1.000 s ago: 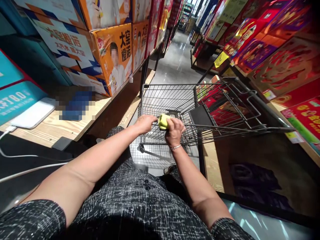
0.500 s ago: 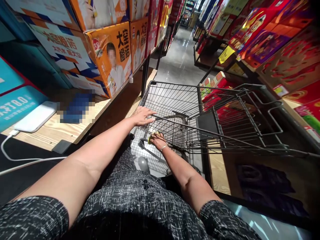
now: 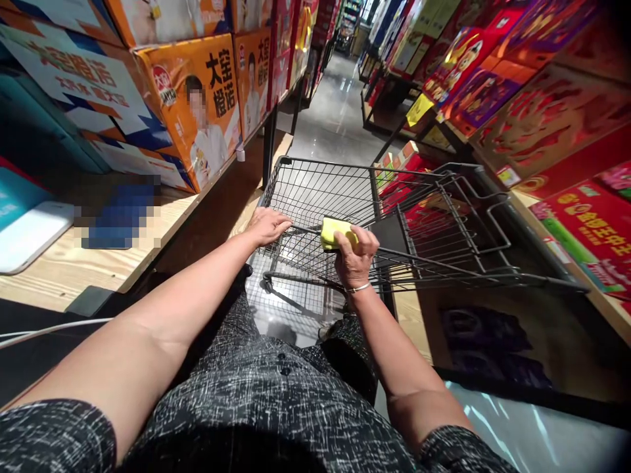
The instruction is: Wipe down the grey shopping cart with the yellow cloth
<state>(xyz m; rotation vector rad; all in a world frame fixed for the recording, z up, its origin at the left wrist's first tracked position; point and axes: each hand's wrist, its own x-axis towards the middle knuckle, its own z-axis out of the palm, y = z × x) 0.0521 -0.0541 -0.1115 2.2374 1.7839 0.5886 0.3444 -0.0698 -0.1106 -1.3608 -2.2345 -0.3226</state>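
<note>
A dark wire shopping cart [image 3: 315, 180] stands tilted across the middle of the view. My left hand [image 3: 269, 226] is closed over the near left part of its top rim. Farther right along that rim, my right hand [image 3: 357, 253] grips a yellow cleaning cloth [image 3: 335, 231], folded into a thick pad. The cloth lies against the rim bar, with my thumb and fingers pressing on it. A thin bracelet [image 3: 357, 288] circles my right wrist. The cart's lower frame [image 3: 296, 279] shows below my hands.
On the left, a wooden shelf [image 3: 29, 289] bears orange drink cartons [image 3: 217, 112], a white power bank [image 3: 34, 233] with a cable [image 3: 54, 328] nearby, and a blurred blue object [image 3: 118, 213]. Red gift boxes [image 3: 586, 226] line the right shelf. A grey-floored aisle [image 3: 335, 98] runs ahead.
My right hand has risen from low at the cart's side to the top rim, bringing the yellow cloth into plain view. My left hand stays on the rim. The view has shifted slightly.
</note>
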